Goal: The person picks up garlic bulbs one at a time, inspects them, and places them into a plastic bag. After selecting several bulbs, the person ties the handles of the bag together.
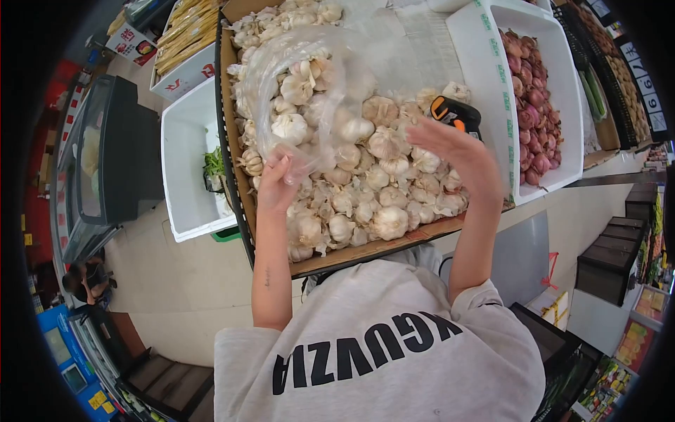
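My left hand (280, 174) is closed on the gathered edge of a clear plastic bag (264, 116), which spreads open above it over the garlic. Garlic bulbs (390, 221) fill a cardboard box (337, 261) in front of me, and several show through the bag's film and mouth. To the right, my right hand (450, 149) hovers over the garlic with its fingers stretched out and nothing in them, slightly blurred. Just behind it on the garlic lies a black and orange device (457, 112), partly hidden by the hand.
Right of the garlic, a white foam box (503, 133) holds red shallots (531, 105). On the left stands another white foam box (186, 211) with some green leaves (213, 163). A box of long yellowish sticks (186, 35) is at the upper left. A person (90, 280) is low in the left aisle.
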`<state>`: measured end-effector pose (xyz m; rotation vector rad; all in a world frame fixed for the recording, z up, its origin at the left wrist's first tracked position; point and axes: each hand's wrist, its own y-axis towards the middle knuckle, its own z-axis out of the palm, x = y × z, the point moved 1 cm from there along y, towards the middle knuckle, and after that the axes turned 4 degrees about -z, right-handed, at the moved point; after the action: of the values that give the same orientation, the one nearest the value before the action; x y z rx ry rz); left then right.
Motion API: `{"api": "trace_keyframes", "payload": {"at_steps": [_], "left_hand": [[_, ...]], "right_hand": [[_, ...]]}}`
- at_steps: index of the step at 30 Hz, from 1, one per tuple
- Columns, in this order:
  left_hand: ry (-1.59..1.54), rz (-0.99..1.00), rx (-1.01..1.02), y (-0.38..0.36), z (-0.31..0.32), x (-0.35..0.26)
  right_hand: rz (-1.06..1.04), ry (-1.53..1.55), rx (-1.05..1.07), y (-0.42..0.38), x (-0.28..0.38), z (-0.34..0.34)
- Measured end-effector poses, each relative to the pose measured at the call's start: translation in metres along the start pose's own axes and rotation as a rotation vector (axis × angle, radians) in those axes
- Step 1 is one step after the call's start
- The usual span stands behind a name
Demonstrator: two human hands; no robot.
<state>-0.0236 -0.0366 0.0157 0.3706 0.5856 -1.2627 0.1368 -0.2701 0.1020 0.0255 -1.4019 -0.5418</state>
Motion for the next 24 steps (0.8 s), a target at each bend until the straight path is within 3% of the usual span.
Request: {"api": "trace_keyframes", "payload": {"at_steps": [1,2,4,7,11,13,16,19,24], "left_hand": [[-0.003,-0.005,0.002,0.001,-0.002,0.002],[0.016,-0.005,0.013,0.001,-0.007,0.002],[0.036,-0.006,0.024,0.002,-0.007,0.003],[0.051,-0.008,-0.028,0.001,-0.003,0.002],[0.014,-0.006,-0.046,0.001,-0.01,0.003],[-0.04,0.01,-0.002,0.002,-0.013,0.004],[-0.018,0.0,-0.026,0.001,-0.011,0.003],[-0.006,0.005,-0.124,0.001,-0.007,0.003],[-0.072,-0.029,0.028,0.003,-0.018,0.004]], "right_hand": [[0.121,-0.302,-0.13,-0.001,-0.003,-0.002],[0.123,-0.303,-0.133,0.0,-0.01,-0.003],[0.215,-0.736,-0.449,0.006,-0.03,-0.006],[0.208,-0.76,-0.58,0.01,-0.046,-0.009],[0.241,-0.876,-0.575,0.005,-0.039,-0.011],[0.451,-1.062,-0.353,-0.005,-0.038,-0.013],[0.407,-1.303,-0.183,-0.019,-0.044,-0.006],[0.436,-1.304,-0.137,-0.025,-0.056,-0.007],[0.459,-1.373,-0.132,-0.02,-0.059,-0.005]]}}
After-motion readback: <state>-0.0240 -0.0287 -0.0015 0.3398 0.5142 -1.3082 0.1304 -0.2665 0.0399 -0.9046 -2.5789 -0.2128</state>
